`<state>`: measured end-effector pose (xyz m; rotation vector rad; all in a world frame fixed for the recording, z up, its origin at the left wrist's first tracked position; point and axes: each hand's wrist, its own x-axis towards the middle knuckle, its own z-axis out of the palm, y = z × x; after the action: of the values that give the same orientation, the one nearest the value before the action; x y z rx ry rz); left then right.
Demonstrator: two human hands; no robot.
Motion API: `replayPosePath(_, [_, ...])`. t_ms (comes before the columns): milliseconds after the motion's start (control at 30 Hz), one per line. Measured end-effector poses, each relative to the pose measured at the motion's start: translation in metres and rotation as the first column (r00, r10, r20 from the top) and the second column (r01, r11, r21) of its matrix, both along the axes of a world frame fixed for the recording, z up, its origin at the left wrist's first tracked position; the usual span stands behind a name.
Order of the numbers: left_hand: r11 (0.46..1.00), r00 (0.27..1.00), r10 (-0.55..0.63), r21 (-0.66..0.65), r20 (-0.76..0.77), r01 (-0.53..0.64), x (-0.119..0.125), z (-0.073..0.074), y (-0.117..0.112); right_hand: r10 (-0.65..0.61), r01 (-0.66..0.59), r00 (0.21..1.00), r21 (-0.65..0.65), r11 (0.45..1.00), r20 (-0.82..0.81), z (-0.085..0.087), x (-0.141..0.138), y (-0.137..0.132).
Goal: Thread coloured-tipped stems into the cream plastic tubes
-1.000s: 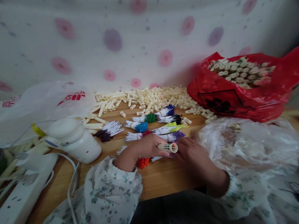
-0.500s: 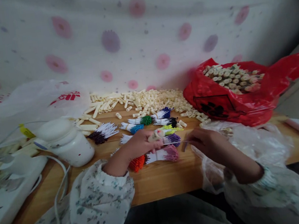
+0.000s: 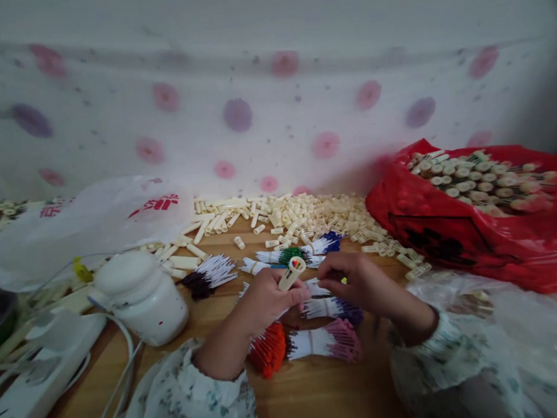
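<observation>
My left hand (image 3: 271, 298) is closed around a cream pen barrel (image 3: 290, 277), its open end tilted up with small coloured bits showing inside. My right hand (image 3: 360, 283) hovers just to the right, fingers curled together over the bundles; whatever lies between the fingertips is hidden. Below the hands are banded bundles of thin white pen refills with coloured ends: purple (image 3: 330, 308), pink (image 3: 341, 340) and orange-red (image 3: 268, 350). Behind lie green (image 3: 291, 256), dark blue (image 3: 331, 242) and blackish (image 3: 206, 279) ones. A yellow-ended bundle is mostly covered by my right hand.
Loose cream plastic parts (image 3: 304, 213) are heaped along the wall. At right a red bag (image 3: 427, 232) holds assembled barrels, with a clear plastic bag (image 3: 502, 317) in front. A white jar (image 3: 142, 298), a power strip (image 3: 41, 377) with cables and a white bag (image 3: 103, 215) occupy the left.
My right hand has moved from the right side, where it held a thin refill, inward over the bundles. The barrel in my left hand now points more upward. The camera view has shifted.
</observation>
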<state>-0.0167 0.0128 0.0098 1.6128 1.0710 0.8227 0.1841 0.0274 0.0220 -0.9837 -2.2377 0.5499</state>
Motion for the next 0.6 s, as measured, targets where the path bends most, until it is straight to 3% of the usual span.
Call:
replayPosePath(200, [0.998, 0.998, 0.053, -0.017, 0.034, -0.053, 0.004, -0.005, 0.001, 0.001, -0.077, 0.905, -0.163, 0.984, -0.424, -0.022, -0.001, 0.005])
replayPosePath(433, [0.998, 0.993, 0.058, -0.005, 0.106, -0.058, 0.01, -0.004, -0.002, -0.002, -0.095, 0.878, -0.178, 0.979, -0.479, -0.019, 0.001, -0.002])
replayPosePath(600, [0.996, 0.994, 0.059, 0.066, 0.088, -0.065, 0.012, 0.0, -0.004, -0.134, 0.013, 0.842, -0.229, 0.973, -0.522, -0.023, -0.01, -0.007])
